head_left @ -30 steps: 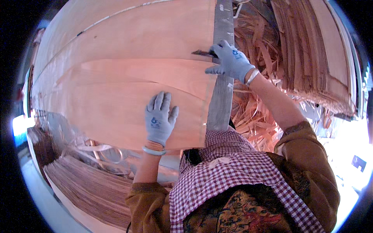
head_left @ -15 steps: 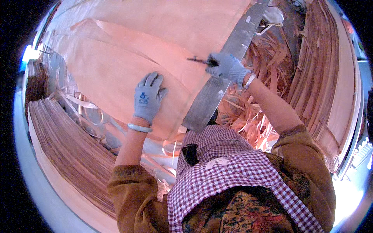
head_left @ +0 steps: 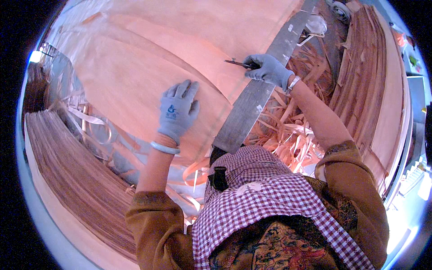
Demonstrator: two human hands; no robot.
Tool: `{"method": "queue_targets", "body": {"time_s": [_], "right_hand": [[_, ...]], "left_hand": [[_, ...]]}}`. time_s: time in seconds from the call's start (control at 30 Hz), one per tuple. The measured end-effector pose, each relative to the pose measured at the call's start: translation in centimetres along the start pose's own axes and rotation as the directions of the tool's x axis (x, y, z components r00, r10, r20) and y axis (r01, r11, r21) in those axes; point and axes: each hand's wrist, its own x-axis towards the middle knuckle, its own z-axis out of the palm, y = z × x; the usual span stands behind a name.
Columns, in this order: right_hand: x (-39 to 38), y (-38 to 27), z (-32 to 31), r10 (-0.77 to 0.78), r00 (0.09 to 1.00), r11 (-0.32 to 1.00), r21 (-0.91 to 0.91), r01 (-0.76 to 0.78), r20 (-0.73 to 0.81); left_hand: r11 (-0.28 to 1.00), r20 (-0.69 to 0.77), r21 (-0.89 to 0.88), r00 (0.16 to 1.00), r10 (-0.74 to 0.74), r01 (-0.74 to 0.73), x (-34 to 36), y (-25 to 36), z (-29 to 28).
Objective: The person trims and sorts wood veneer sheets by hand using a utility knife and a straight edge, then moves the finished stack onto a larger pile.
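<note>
A wide, thin sheet of pinkish wood veneer (head_left: 135,85) spreads in front of me, with a raised, overlapping fold running across it toward the right. On its near part my left hand (head_left: 179,108), in a grey-blue glove, lies flat with fingers stretched out. My right hand (head_left: 269,70), gloved too, is closed around a thin dark knife-like tool (head_left: 237,63) whose tip points left over the veneer. Beneath that hand runs a long grey metal straightedge (head_left: 245,114), lying along the sheet's right edge. The tool's exact kind is hard to make out.
Tall stacks of veneer stand at the left (head_left: 76,171) and right (head_left: 360,81). Curled offcut strips (head_left: 292,139) heap up right of the straightedge, and more strips hang below the sheet's near left edge. A small clear item with a white handle (head_left: 315,26) lies at the far right.
My left hand has slid slightly right on the sheet. The right hand with the tool has shifted a little right and away, and the veneer's fold now reaches closer to the straightedge.
</note>
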Motion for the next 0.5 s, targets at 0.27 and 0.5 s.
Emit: {"method": "queue_targets", "body": {"time_s": [0.27,0.5], "right_hand": [[-1.0,-0.3,0.1,-0.08,0.995,0.99,-0.117,0.073,-0.06],[-0.1,-1.7,0.6,-0.173,0.983,0.938,-0.313,0.147,-0.057]], "left_hand": [[0.995,0.05,0.059,0.996,0.078,-0.081,1.3,1.4,-1.0],[0.989,0.265,0.145,0.963,-0.056,0.017,2.4,3.1,-2.0]]}}
